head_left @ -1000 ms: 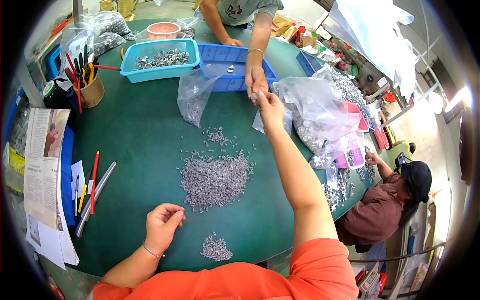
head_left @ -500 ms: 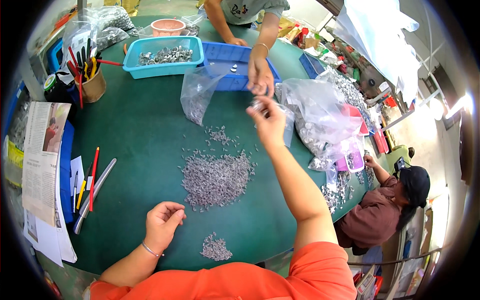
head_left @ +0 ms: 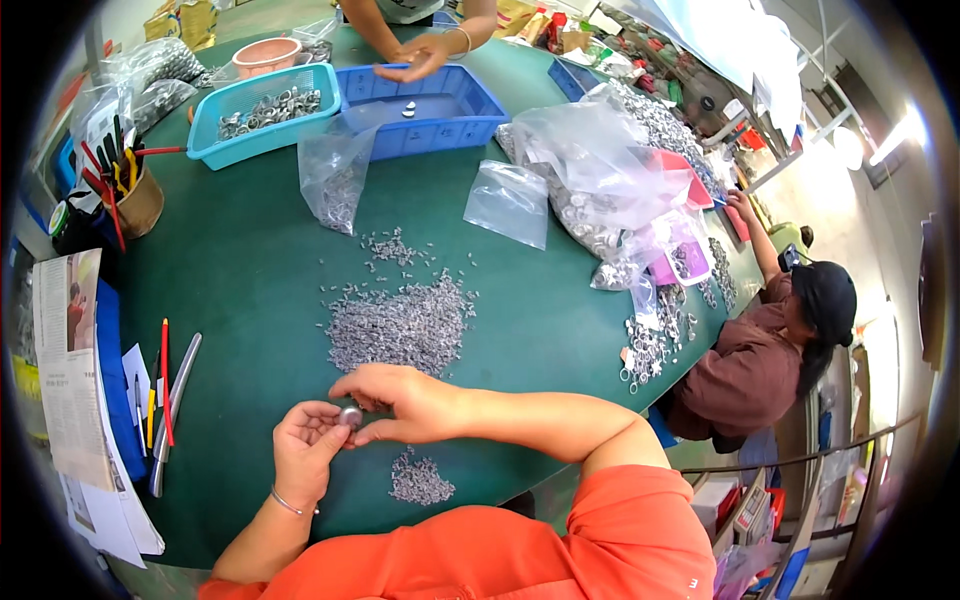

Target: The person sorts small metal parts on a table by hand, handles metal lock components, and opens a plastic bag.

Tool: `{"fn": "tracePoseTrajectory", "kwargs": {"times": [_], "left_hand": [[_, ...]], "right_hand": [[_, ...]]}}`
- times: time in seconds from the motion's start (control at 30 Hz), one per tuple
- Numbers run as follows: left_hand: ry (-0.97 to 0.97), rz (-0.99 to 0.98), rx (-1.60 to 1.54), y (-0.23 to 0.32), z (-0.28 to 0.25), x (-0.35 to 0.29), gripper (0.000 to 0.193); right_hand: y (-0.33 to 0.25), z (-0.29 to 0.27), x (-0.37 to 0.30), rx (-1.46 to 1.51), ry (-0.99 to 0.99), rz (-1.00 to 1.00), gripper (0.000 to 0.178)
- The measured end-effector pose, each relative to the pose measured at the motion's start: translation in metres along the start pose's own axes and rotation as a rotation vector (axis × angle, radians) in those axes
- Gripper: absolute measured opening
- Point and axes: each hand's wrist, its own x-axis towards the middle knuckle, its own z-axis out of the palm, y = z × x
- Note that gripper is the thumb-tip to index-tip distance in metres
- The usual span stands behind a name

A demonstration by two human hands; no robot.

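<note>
Over the near part of the green table, my left hand (head_left: 303, 448) is closed with thumb and fingers on a small round silver metal piece (head_left: 350, 417). My right hand (head_left: 408, 402) reaches in from the right, its thumb and fingers curled around the same piece. A large heap of tiny grey metal bits (head_left: 395, 325) lies just beyond my hands. Close to my body is a smaller pile of the same bits (head_left: 420, 480), below my right wrist. Exactly what shape the silver piece has is partly hidden by my fingers.
Across the table, a co-worker's hands (head_left: 425, 55) hover over a blue tray (head_left: 430, 140). Beside it are a turquoise basket (head_left: 265, 145) of metal rings and a bag of bits (head_left: 333, 185). Bulging plastic bags (head_left: 590, 170) stand right, near another person (head_left: 740, 360). Pens and newspaper (head_left: 68, 350) lie left.
My right hand has come back from beside the co-worker's hand to my left hand, bringing the silver piece. The co-worker's hand has drawn back. A clear bag now lies flat on the table.
</note>
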Motion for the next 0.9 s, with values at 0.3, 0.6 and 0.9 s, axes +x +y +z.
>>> {"fn": "tracePoseTrajectory", "kwargs": {"times": [0.3,0.6,0.9], "left_hand": [[-0.005,-0.044,-0.199,-0.001,-0.008,0.005,0.019],[-0.036,-0.093,-0.480,0.004,-0.013,0.009,0.017],[-0.048,-0.100,-0.523,0.004,-0.020,0.012,0.019]], "right_hand": [[0.021,-0.059,-0.028,0.534,0.595,0.416,0.030],[0.024,-0.218,-0.045,-0.432,1.296,0.324,0.030],[0.051,-0.328,-0.023,-1.378,0.642,0.877,0.041]]}}
